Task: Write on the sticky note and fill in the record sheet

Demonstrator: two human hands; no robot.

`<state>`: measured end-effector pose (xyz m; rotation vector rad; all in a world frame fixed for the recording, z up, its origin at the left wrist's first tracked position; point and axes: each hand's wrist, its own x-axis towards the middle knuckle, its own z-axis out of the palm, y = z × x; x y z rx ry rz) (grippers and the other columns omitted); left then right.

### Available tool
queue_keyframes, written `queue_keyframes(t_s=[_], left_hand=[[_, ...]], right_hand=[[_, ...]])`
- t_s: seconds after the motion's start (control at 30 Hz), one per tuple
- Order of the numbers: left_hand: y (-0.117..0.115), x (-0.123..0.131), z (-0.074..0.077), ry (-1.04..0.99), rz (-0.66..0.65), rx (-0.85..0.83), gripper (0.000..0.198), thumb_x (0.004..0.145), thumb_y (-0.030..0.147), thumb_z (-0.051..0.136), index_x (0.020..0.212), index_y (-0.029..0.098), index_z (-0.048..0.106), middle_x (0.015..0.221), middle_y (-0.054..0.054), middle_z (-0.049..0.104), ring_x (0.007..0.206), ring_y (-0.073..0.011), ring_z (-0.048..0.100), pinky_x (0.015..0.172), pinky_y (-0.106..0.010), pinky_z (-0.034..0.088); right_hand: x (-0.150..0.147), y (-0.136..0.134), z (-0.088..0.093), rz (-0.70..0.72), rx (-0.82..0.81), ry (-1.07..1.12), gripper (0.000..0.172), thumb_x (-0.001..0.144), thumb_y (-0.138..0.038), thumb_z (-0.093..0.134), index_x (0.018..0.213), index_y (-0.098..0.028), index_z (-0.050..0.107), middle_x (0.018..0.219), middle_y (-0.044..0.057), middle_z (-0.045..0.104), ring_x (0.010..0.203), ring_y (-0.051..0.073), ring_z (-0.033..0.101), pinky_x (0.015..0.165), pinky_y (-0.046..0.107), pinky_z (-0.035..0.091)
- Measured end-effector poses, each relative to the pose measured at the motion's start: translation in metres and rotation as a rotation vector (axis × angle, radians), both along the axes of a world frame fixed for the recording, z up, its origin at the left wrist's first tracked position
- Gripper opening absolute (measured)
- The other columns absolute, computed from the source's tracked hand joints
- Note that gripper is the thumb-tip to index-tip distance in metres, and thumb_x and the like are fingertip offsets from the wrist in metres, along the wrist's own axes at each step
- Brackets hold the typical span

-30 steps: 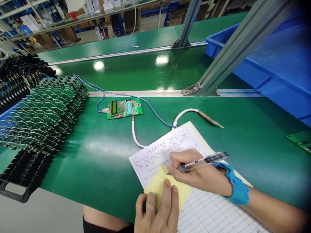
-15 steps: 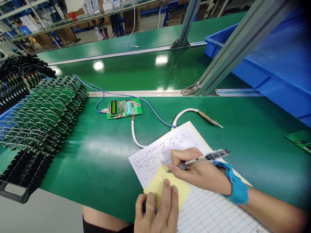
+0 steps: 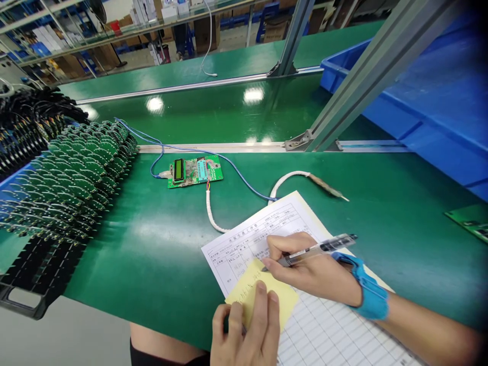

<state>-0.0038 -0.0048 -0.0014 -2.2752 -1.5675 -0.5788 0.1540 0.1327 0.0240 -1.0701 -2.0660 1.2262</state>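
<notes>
Yellow note (image 3: 267, 297) lay on the printed form (image 3: 263, 236) at the bench's near edge. Your left hand (image 3: 246, 330) pinned it flat with spread fingers; your right hand (image 3: 308, 269) pinched the pen (image 3: 310, 250), tip at its top edge. Writing looked underway, calling for a steady note.

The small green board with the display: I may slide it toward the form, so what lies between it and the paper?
In the head view, a white-sleeved cable curves between the board and the form; a blue wire crosses alongside. Otherwise green mat.
</notes>
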Motion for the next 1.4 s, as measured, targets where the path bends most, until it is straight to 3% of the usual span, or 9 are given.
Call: queue_keyframes(t_s=[0.2, 0.47, 0.67, 0.97, 1.2, 1.4], left_hand=[[-0.0016, -0.0016, -0.0006, 0.005, -0.004, -0.004, 0.038, 0.088, 0.015, 0.051, 0.119, 0.022, 0.072, 0.153, 0.004, 0.048, 0.086, -0.021, 0.054, 0.079, -0.042, 0.041], [-0.0008, 0.0001, -0.0003, -0.02, -0.001, -0.001, 0.037, 0.088, 0.012, 0.049, 0.112, 0.022, 0.075, 0.126, 0.004, 0.071, 0.085, -0.0225, 0.053, 0.08, -0.043, 0.039], [-0.0008, 0.0018, -0.0033, -0.035, 0.007, 0.012, 0.038, 0.087, 0.013, 0.05, 0.114, 0.021, 0.074, 0.15, 0.004, 0.051, 0.086, -0.0219, 0.053, 0.079, -0.044, 0.039], [-0.0001, 0.0024, -0.0039, -0.045, 0.017, 0.011, 0.04, 0.091, 0.014, 0.041, 0.113, 0.02, 0.073, 0.157, 0.004, 0.043, 0.086, -0.0214, 0.052, 0.079, -0.044, 0.038], [0.0005, 0.0003, -0.0044, -0.018, 0.004, 0.024, 0.039, 0.088, 0.012, 0.045, 0.112, 0.022, 0.074, 0.15, 0.005, 0.052, 0.085, -0.0217, 0.052, 0.078, -0.044, 0.038], [0.0024, -0.0007, 0.0009, -0.005, -0.009, 0.019, 0.036, 0.086, 0.011, 0.05, 0.108, 0.024, 0.076, 0.117, 0.005, 0.075, 0.082, -0.023, 0.051, 0.077, -0.043, 0.038]], right_hand=[[-0.0002, -0.0008, 0.0004, -0.002, -0.015, 0.009, 0.031, 0.084, -0.024, 0.052, 0.061, -0.022, 0.032, 0.053, -0.007, 0.031, 0.05, 0.008, 0.029, 0.046, 0.025, 0.026], [0.001, -0.0003, -0.0026, 0.018, 0.057, -0.004, 0.03, 0.083, -0.024, 0.054, 0.062, -0.022, 0.033, 0.053, -0.008, 0.031, 0.05, 0.008, 0.03, 0.046, 0.025, 0.024], [-0.0009, 0.0004, 0.001, -0.005, -0.017, 0.037, 0.031, 0.083, -0.025, 0.054, 0.06, -0.022, 0.034, 0.051, -0.008, 0.031, 0.048, 0.008, 0.028, 0.045, 0.025, 0.025], [0.0, 0.0042, 0.0023, -0.073, 0.01, 0.052, 0.031, 0.082, -0.023, 0.053, 0.058, -0.022, 0.035, 0.048, -0.008, 0.033, 0.046, 0.007, 0.028, 0.043, 0.023, 0.025], [-0.0001, 0.0062, -0.001, -0.024, 0.006, 0.074, 0.03, 0.082, -0.022, 0.053, 0.059, -0.022, 0.034, 0.05, -0.008, 0.032, 0.047, 0.007, 0.029, 0.043, 0.023, 0.025], [0.0018, 0.0058, 0.0, 0.002, -0.011, 0.068, 0.028, 0.08, -0.02, 0.053, 0.06, -0.022, 0.034, 0.05, -0.008, 0.033, 0.047, 0.007, 0.03, 0.044, 0.023, 0.025]])
